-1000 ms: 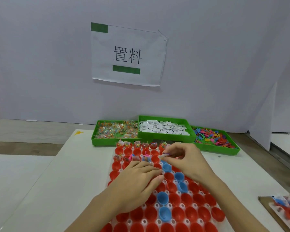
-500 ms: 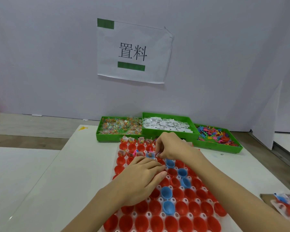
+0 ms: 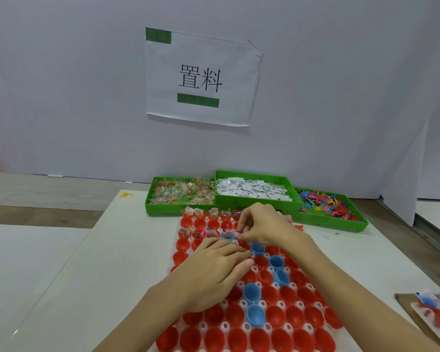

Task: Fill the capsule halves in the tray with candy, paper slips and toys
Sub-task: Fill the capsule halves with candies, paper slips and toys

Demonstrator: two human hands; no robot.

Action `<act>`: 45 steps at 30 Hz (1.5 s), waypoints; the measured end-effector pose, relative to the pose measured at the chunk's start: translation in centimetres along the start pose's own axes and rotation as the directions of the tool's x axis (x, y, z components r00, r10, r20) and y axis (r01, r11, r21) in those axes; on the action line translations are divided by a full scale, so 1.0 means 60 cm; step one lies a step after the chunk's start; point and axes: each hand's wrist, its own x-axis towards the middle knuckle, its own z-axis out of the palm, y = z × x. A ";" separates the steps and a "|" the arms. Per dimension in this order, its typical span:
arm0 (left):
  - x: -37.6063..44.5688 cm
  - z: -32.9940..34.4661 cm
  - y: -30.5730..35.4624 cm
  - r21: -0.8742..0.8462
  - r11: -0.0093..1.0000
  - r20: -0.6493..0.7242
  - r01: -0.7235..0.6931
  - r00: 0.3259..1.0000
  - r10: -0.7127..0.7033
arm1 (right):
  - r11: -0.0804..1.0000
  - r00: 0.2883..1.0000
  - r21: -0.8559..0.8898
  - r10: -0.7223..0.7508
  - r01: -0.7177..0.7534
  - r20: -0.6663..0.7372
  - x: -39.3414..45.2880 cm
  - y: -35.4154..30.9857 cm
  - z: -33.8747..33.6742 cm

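right hand (image 3: 258, 226) drawn nearer, pinching toy (image 3: 240, 232) over filled blue capsule half (image 3: 228, 235)

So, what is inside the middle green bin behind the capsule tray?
The middle green bin holds a heap of white paper slips with dark print. What lies under the heap, and the bin's floor, is covered.

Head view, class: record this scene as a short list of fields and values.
Tray: white capsule tray, mostly red halves, a few blue
Filled: only the far rows
Left hand: resting on the tray, fingers straight
Right hand: pinching a small toy over the second row
Supplies: candy bin, paper slip bin, toy bin
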 end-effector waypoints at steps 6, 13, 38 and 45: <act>0.000 0.000 -0.001 0.013 1.000 0.000 -0.008 1.000 0.008 | 0.992 0.995 0.096 -0.078 0.084 -0.067 -0.029 0.023 -0.023; 0.000 -0.006 0.000 0.027 0.999 -0.048 -0.037 0.998 0.038 | 0.897 0.954 0.389 -0.104 0.212 -0.279 -0.105 0.062 -0.041; 0.169 -0.115 -0.268 0.136 0.950 0.170 0.282 0.938 -0.303 | 0.700 0.903 0.662 0.055 0.270 -0.426 -0.150 0.096 -0.043; 0.186 -0.101 -0.272 0.131 0.960 0.027 0.249 0.967 -0.254 | 0.702 0.907 0.658 0.041 0.272 -0.419 -0.148 0.096 -0.040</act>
